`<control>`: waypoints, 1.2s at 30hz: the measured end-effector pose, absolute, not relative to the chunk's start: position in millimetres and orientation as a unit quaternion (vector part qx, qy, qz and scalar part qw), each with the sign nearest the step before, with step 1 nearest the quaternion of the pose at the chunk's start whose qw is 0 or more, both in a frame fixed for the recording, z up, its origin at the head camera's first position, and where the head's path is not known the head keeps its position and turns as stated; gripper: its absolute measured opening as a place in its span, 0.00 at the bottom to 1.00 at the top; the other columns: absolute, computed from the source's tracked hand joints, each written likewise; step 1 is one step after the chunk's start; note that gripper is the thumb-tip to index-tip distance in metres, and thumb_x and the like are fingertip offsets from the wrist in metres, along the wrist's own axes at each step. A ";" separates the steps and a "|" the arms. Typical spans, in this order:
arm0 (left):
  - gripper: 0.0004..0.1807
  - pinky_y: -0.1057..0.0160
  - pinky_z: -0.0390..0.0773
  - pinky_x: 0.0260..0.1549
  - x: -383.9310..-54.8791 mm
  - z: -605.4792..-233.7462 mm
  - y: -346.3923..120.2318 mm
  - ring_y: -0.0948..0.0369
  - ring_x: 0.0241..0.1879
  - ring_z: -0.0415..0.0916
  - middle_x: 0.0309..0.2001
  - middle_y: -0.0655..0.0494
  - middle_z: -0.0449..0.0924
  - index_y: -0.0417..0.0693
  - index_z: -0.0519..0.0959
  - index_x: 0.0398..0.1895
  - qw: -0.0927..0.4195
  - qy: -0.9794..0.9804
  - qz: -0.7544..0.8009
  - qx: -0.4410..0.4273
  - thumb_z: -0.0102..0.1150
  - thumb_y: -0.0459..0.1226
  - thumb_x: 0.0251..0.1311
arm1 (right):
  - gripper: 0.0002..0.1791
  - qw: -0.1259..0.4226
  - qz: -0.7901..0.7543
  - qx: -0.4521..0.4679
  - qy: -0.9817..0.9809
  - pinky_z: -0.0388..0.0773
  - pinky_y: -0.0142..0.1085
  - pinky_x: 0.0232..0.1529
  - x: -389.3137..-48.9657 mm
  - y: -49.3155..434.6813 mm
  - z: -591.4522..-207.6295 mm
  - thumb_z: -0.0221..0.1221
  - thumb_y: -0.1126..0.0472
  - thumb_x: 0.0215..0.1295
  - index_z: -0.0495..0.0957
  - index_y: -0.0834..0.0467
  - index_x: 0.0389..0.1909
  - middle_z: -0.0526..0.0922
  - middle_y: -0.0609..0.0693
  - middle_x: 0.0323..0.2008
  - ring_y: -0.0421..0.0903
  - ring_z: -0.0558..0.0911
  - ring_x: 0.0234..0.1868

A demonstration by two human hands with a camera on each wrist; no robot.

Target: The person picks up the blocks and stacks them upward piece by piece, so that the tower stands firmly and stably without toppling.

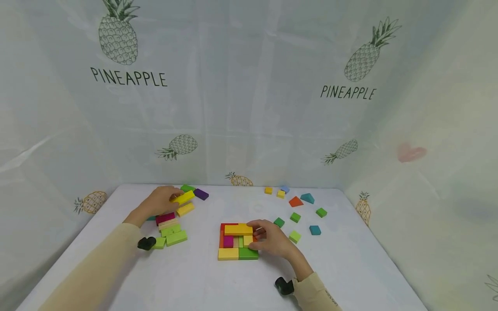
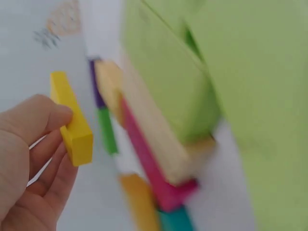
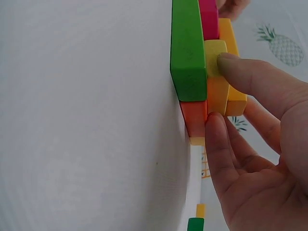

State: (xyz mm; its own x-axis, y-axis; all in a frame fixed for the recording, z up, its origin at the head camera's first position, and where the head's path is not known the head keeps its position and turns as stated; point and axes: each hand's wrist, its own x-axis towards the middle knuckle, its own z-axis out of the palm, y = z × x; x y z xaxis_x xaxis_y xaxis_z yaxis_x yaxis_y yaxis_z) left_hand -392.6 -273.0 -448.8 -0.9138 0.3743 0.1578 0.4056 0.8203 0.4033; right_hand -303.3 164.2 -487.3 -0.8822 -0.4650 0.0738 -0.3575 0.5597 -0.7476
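My left hand (image 1: 161,200) pinches a long bright yellow block (image 2: 77,122) between thumb and fingers, above the loose blocks on the left. In the left wrist view, the block is held clear of the others. At the table's middle, my right hand (image 1: 274,239) is at the right side of a low square stack. Its thumb and a finger pinch a light yellow block (image 3: 217,72) on the upper layer. Beside that lies a long orange-yellow block (image 1: 238,230). A magenta block (image 1: 228,242) shows inside the square, and a green block (image 1: 248,254) forms its near right corner.
Left of the stack lie light green blocks (image 1: 177,238), a dark red block (image 1: 165,218), a purple block (image 1: 201,194) and others. On the right are scattered small pieces, including an orange triangle (image 1: 295,201) and a teal block (image 1: 315,230). A pineapple-print curtain (image 1: 249,95) surrounds the white table (image 1: 194,285).
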 end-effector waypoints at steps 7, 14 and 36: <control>0.23 0.55 0.85 0.50 -360.9 -426.8 -224.3 0.60 0.45 0.78 0.49 0.59 0.85 0.47 0.85 0.61 0.045 -0.930 -0.224 -0.289 0.75 0.32 0.62 | 0.31 0.066 -0.408 -0.233 0.880 0.84 0.44 0.60 -304.2 163.7 -484.7 0.75 0.56 0.65 0.78 0.47 0.68 0.82 0.45 0.57 0.47 0.81 0.55; 0.23 0.62 0.85 0.46 -336.6 -428.2 -176.1 0.64 0.41 0.77 0.44 0.66 0.83 0.53 0.87 0.60 0.015 -0.902 -0.243 -0.358 0.75 0.33 0.61 | 0.31 0.070 -0.414 -0.232 0.877 0.84 0.43 0.59 -302.4 162.0 -484.4 0.75 0.57 0.65 0.78 0.49 0.68 0.82 0.46 0.57 0.48 0.81 0.55; 0.22 0.65 0.80 0.51 -307.9 -448.3 -104.8 0.66 0.44 0.74 0.45 0.68 0.80 0.55 0.88 0.59 -0.042 -0.891 -0.237 -0.384 0.74 0.35 0.61 | 0.31 0.077 -0.421 -0.244 0.870 0.84 0.46 0.60 -302.6 165.3 -483.6 0.75 0.56 0.65 0.78 0.51 0.68 0.82 0.47 0.58 0.49 0.82 0.55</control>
